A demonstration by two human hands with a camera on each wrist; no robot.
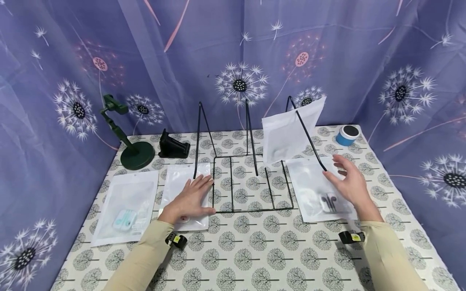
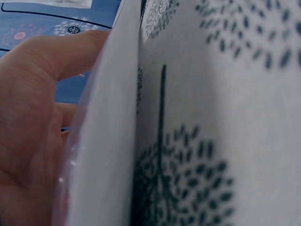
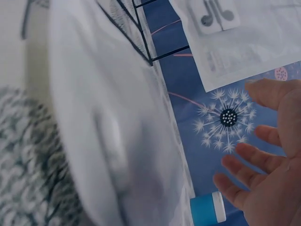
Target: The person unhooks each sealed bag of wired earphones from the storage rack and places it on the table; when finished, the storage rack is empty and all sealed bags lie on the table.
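A black wire rack [image 1: 255, 210] with three raised prongs stands mid-table. From its right prong hangs a white zip pouch [image 1: 278, 137]; the right wrist view shows earphones printed or packed in that hanging pouch [image 3: 244, 52]. My right hand [image 1: 350, 182], fingers loosely bent and apart, is beside that prong's tip, above another white pouch [image 1: 306, 186] with dark earphones in a pale case. Left of the rack, my left hand [image 1: 193, 198] lies spread over a flat white pouch [image 1: 176, 173], partly hiding it. Whether its fingers press the pouch, I cannot tell.
At far left lies a pouch [image 1: 125, 190] with a light-blue case inside. Behind it stand a dark green stand [image 1: 136, 155] and a black holder [image 1: 174, 146]. A blue-and-white round tub [image 1: 347, 135] is at the back right. Patterned curtains [image 1: 174, 72] enclose the table.
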